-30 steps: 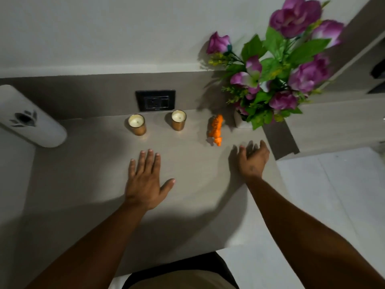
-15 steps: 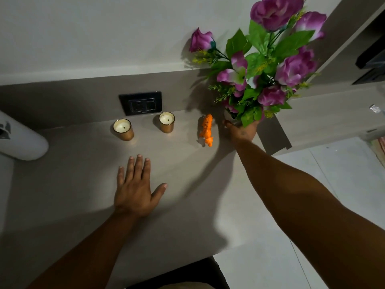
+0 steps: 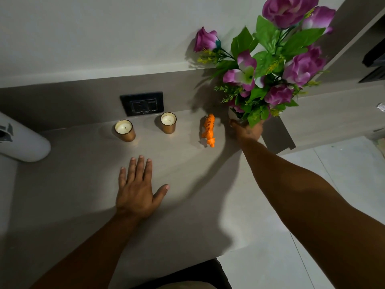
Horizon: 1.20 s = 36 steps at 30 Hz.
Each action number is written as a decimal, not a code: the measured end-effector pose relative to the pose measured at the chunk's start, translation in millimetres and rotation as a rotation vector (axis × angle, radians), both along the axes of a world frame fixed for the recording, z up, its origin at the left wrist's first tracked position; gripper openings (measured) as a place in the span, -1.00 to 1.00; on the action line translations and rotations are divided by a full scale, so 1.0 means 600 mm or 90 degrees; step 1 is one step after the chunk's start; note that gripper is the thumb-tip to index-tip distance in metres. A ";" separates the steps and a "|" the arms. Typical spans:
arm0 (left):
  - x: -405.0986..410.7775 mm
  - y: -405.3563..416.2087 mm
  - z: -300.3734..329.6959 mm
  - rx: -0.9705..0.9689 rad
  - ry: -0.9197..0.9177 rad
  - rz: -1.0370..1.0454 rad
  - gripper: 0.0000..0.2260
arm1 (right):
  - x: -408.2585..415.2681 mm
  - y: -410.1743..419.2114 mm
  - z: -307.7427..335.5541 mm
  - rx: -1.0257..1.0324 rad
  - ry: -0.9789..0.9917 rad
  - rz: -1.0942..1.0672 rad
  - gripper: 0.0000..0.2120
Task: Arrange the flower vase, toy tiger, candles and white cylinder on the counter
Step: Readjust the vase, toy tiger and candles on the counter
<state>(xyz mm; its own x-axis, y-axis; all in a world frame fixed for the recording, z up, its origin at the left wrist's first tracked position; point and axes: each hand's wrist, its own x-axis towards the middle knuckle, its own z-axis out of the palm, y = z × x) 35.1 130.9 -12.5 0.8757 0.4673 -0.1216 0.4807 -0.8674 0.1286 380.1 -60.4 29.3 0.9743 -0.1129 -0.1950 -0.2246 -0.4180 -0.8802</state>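
Grey counter (image 3: 187,205) is backed by a socket (image 3: 142,103) at 12 o'clock; left hand (image 3: 138,190) is laid spread; right hand (image 3: 248,131) is wrapped around the leaf-hidden flower vase (image 3: 234,113)

Purple flowers (image 3: 291,65), green leaves; orange black-striped toy tiger (image 3: 208,130); gold candles (image 3: 125,130); white cylinder (image 3: 23,142).

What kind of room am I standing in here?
Probably a home, perhaps a bathroom or hallway: a stone-look counter against the wall, a wall socket above it, a tiled floor, and decor like candles and a flower vase.
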 end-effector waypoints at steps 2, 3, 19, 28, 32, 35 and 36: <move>0.000 0.000 0.001 0.001 0.000 0.000 -0.13 | -0.003 0.000 0.003 -0.023 -0.016 0.013 -0.24; 0.000 -0.001 0.003 0.002 0.001 0.001 -0.13 | -0.005 0.000 0.005 -0.029 -0.022 0.020 -0.21; 0.000 -0.005 0.014 0.007 0.012 -0.001 -0.15 | -0.280 -0.008 -0.006 -0.266 -0.194 0.437 -0.25; 0.004 -0.008 0.019 0.009 0.026 0.005 -0.12 | -0.157 0.098 0.046 -0.480 -0.145 0.485 -0.36; 0.002 -0.008 0.018 0.003 0.018 0.010 -0.13 | -0.149 0.106 0.038 -0.484 -0.088 0.479 -0.32; 0.002 -0.008 0.017 -0.001 0.018 0.010 -0.13 | -0.150 0.110 0.033 -0.470 -0.066 0.454 -0.29; 0.003 -0.008 0.016 -0.002 0.019 0.009 -0.13 | -0.150 0.112 0.032 -0.465 -0.065 0.448 -0.29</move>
